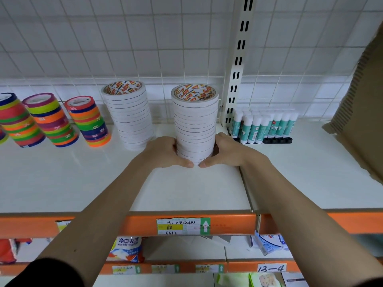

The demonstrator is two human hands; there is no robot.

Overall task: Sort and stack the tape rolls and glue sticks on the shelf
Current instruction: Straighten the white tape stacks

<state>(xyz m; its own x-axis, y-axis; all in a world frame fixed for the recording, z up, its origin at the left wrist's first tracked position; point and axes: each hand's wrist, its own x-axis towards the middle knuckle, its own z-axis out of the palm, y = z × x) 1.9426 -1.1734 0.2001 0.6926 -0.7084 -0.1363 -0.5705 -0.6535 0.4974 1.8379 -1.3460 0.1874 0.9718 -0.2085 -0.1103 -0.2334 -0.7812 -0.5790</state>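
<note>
Both of my forearms reached up over the orange shelf edge (pixel 228 223), where a handwritten price label (pixel 183 226) was stuck. My left hand (pixel 165 152) and my right hand (pixel 226 151) cupped the base of a tall stack of white tape rolls (pixel 195 125), fingers curled round its two sides, thumbs nearly meeting in front. That stack stood upright on the white shelf (pixel 83 179), close to the slotted upright post (pixel 238 65) at the back.

Just to its left stood a second stack of white tape rolls (pixel 129 114), leaning a little in this wide view, apart from the one I held. Further left were three stacks of coloured tape rolls (pixel 89 121), striped in orange, green, red and blue, set in a row along the wire grid back (pixel 103 38).

To the right of the post, the glue sticks (pixel 263 127) stood upright in close rows, white bodies with teal labels, black caps down. A cardboard box (pixel 360 110) jutted in at the far right, its lower corner resting on the shelf.
</note>
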